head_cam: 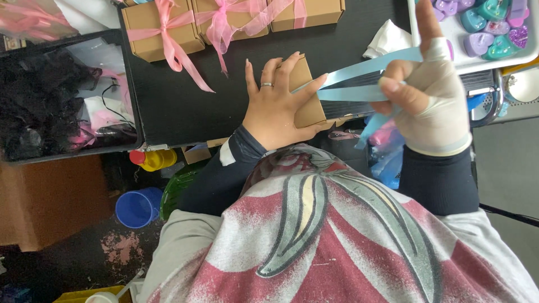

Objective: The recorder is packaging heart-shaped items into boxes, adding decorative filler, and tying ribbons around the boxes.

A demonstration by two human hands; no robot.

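Head view is looking straight down over a black table [185, 106], its near edge running along the person's chest. The left hand [275, 106] is lying flat on a small brown box [307, 95] at that edge, fingers spread over the lid, a ring on one finger, pinning it rather than gripping it. The right hand [432, 95], wrapped in a pale bandage, is closing thumb and fingers around a light blue ribbon [365, 73], index finger pointing up; two bands of the ribbon are stretching from the box to this hand, and a loose end is hanging below it. Along the far side of the table, three brown boxes tied with pink bows [168, 28] are sitting in a row. A white tray [477, 62] at the right is holding heart-shaped pieces in teal and purple, with a folded white cloth [387, 39] just beside it. Left of the table, a dark bin [62, 95] is holding black and pink stuff. On the floor below, a blue cup [137, 206] and a yellow bottle with a red cap [154, 159] are standing near each other.
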